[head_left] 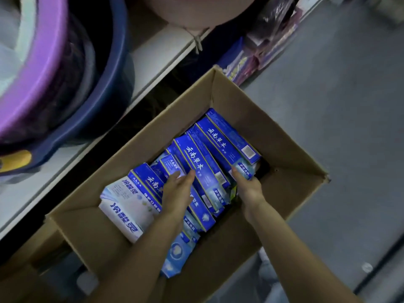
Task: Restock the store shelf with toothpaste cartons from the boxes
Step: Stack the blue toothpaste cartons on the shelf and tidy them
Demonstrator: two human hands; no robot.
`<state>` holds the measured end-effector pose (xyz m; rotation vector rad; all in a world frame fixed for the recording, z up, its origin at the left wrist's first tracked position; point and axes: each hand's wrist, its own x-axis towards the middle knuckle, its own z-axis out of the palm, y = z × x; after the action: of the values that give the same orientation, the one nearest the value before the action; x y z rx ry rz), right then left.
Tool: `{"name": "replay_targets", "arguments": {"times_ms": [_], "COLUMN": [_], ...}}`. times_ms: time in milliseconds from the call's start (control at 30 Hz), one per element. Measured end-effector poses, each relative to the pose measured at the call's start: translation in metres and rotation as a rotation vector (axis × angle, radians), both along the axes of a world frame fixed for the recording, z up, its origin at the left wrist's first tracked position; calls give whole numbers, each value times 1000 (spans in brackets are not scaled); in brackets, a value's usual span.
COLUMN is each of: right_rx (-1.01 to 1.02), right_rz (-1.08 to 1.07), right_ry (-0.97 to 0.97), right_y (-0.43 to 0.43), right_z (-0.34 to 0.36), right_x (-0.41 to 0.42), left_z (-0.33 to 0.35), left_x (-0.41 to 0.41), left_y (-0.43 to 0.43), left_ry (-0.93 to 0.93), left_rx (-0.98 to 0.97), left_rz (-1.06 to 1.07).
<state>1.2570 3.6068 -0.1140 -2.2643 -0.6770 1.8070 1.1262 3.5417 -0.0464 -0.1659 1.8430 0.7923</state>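
Overhead, the head view is looking down into an open cardboard box (290,154) that is standing on the grey floor (341,88), just beside the front edge of a white store shelf (161,53). Blue toothpaste cartons (196,156) are lying loosely stacked inside the box, most of them slanting lengthwise from upper right to lower left, with a few white cartons (129,206) leaning against the box's left side. Both bare arms are reaching down into the box. The left hand (177,191) is resting open on the middle of the pile, its fingers straight and touching the blue cartons beneath them. The right hand (249,186) is gripping the near end of one blue carton (218,138) at the right of the pile, thumb lying along its face and the other fingers tucked out of sight under it. That carton is still lying inside the box, tilted against its neighbours. On the shelf above, a purple basin (39,84) is nesting inside a dark blue basin (109,84), a pink basin (192,14) is showing at the top edge, and purple packets (269,47) are sitting farther along.
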Motion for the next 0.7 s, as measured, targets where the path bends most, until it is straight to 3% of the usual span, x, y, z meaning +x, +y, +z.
{"name": "replay_targets", "arguments": {"times_ms": [200, 333, 500, 700], "right_rx": [59, -17, -93, -119], "right_rz": [-103, -138, -351, -475], "right_ry": [102, 129, 282, 249], "right_y": [-3, 4, 7, 8], "right_z": [-16, -13, -6, 2], "right_x": [-1, -1, 1, -2], "left_z": [-12, -15, -13, -7], "left_x": [6, 6, 5, -3], "left_y": [6, 7, 9, 9], "left_ry": [-48, -49, -78, -105], "left_rx": [2, 4, 5, -15], "left_rz": [-11, 10, 19, 68]}}
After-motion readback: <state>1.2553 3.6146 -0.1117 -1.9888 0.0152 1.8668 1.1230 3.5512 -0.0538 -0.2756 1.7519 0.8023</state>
